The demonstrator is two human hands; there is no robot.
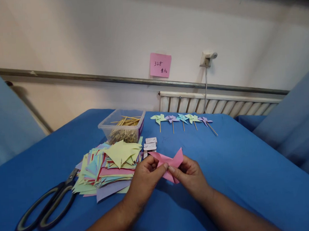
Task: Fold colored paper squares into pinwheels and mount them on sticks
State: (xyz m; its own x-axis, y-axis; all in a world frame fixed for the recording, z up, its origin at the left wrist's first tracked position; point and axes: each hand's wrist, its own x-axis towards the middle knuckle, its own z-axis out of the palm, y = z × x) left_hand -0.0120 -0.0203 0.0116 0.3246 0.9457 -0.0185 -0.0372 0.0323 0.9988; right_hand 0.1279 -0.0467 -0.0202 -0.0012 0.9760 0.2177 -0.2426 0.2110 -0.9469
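Both hands pinch a pink paper piece [170, 161], partly folded with pointed flaps, just above the blue table [241, 169]. My left hand [145, 178] grips its left side with thumb and fingers. My right hand [188, 176] holds its right and lower part. The fingertips of both hands meet near the paper's middle. A heap of cut coloured paper squares [107, 167] lies directly left of my left hand, with a folded yellow-green piece on top.
Black-handled scissors [48, 205] lie at the front left. A clear plastic tub of wooden sticks [122, 126] stands behind the heap. Several finished paper pinwheels on sticks [182, 120] lie in a row at the back. Small white items [149, 145] sit beside the tub.
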